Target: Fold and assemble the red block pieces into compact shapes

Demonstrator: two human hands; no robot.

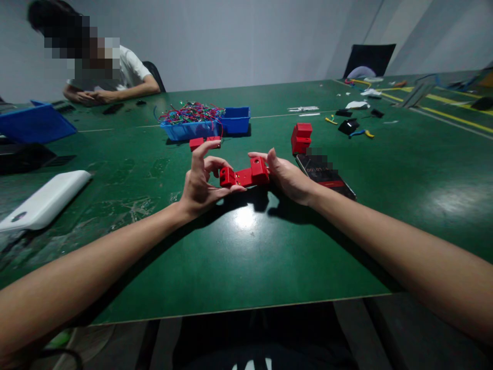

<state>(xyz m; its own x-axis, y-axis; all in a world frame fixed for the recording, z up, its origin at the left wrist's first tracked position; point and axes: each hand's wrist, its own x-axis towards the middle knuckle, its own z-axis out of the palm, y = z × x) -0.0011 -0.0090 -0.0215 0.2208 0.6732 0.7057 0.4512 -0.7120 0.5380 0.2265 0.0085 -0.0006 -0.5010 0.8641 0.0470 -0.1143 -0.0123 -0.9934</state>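
Between my hands, just above the green table [246,267], is a red plastic housing [245,177] with a raised block at each end and small metal contacts in the middle. My left hand [201,180] pinches its left end with the thumb below, the index finger raised and bent. At the right end, my right hand [289,177] grips the taller block, its thumb pointing up. A similar red block [301,137] stands beyond my right hand, beside a phone [325,174] with a lit timer. More red pieces [204,144] lie behind my left hand.
A blue bin [188,131] heaped with wired parts adjoins a smaller blue bin [235,121]. To the left lie a white power bank [48,199] and a tilted blue tray [36,123]. Pliers [362,133] and black pieces sit at right. Another person [103,77] sits across the table.
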